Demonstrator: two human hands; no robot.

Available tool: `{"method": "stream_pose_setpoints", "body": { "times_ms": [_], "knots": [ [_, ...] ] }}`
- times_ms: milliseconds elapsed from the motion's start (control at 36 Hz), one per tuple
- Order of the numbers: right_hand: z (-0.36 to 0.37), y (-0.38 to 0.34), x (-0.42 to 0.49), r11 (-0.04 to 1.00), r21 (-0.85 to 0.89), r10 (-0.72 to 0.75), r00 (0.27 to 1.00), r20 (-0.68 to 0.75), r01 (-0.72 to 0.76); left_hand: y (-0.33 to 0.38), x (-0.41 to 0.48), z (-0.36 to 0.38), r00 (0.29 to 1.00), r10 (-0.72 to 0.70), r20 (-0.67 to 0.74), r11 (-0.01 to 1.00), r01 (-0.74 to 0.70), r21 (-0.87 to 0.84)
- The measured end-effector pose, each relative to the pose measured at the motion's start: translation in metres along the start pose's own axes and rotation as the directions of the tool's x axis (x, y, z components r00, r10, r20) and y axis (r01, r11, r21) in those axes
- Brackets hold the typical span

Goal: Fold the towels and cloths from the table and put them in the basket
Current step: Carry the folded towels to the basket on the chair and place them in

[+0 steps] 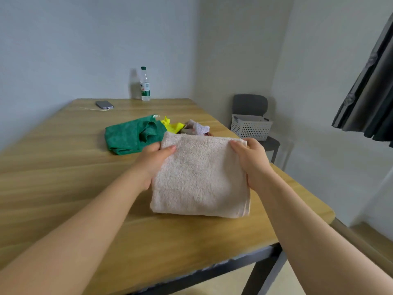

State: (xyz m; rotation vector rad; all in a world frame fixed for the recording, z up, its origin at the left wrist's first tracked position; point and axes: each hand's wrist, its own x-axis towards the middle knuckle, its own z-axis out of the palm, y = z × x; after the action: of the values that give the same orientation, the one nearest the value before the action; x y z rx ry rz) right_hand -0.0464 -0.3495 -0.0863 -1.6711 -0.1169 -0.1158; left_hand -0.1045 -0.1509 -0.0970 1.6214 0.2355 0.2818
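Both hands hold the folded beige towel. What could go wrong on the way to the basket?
The left hand and right hand grip only the sides of the folded beige towel; its layers may open when lifted. The white basket sits on a chair beyond the table edge, so the carry could loosen the fold.

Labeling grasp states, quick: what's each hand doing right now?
Left hand: grips the folded beige towel, left edge.
Right hand: grips the same towel, right edge.
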Motion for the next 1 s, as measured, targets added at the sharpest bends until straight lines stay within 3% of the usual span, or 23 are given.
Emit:
{"method": "stream_pose_setpoints", "body": {
  "times_ms": [111, 194, 333, 472, 556, 611, 639, 694, 750, 889, 1000],
  "knots": [
    [0.016, 0.027, 0.024, 0.981, -0.156, 0.115, 0.993, 0.018, -0.111, -0.026, 0.025, 0.006, 0.994, -0.064, -0.093, 0.977, 0.082, 0.199],
    [0.017, 0.057, 0.03, 0.913, -0.404, 0.058, 0.998, -0.014, -0.059, -0.044, 0.035, 0.007, 0.99, -0.045, -0.131, 0.899, 0.097, 0.427],
    [0.016, 0.075, 0.035, 0.913, -0.407, -0.068, 0.995, -0.069, 0.034, -0.053, 0.042, 0.007, 0.99, 0.014, -0.142, 0.921, 0.043, 0.387],
    [0.014, 0.067, 0.03, 0.961, -0.277, -0.013, 0.999, -0.053, -0.003, -0.049, 0.04, -0.001, 0.995, 0.053, -0.08, 0.955, -0.027, 0.295],
    [0.007, 0.062, 0.02, 0.994, -0.068, 0.092, 0.995, 0.038, -0.089, -0.041, 0.027, -0.009, 0.993, -0.075, 0.089, 0.996, 0.08, -0.045],
    [0.001, 0.063, 0.01, 0.982, 0.064, 0.166, 0.977, 0.134, -0.176, -0.037, 0.017, -0.017, 0.963, -0.12, 0.243, 0.957, 0.178, -0.23],
    [-0.002, 0.063, 0.005, 0.973, 0.106, 0.184, 0.967, 0.178, -0.205, -0.036, 0.013, -0.021, 0.95, -0.12, 0.288, 0.96, 0.184, -0.208],
    [-0.008, 0.062, -0.004, 0.97, 0.124, 0.177, 0.958, 0.227, -0.208, -0.038, 0.005, -0.026, 0.933, -0.119, 0.341, 0.992, 0.124, 0.007],
    [-0.012, 0.061, -0.012, 0.985, 0.063, 0.142, 0.959, 0.245, -0.162, -0.041, -0.004, -0.025, 0.944, -0.108, 0.312, 0.976, 0.04, 0.216],
    [-0.012, 0.049, -0.024, 0.963, -0.268, 0.093, 0.966, 0.24, -0.026, -0.049, -0.017, -0.015, 0.991, -0.03, 0.132, 0.936, -0.018, 0.351],
    [-0.002, 0.029, -0.025, 0.742, -0.636, -0.108, 0.974, 0.198, 0.212, -0.039, -0.018, -0.009, 0.991, 0.122, 0.053, 0.863, -0.133, 0.487]
  ]
}}
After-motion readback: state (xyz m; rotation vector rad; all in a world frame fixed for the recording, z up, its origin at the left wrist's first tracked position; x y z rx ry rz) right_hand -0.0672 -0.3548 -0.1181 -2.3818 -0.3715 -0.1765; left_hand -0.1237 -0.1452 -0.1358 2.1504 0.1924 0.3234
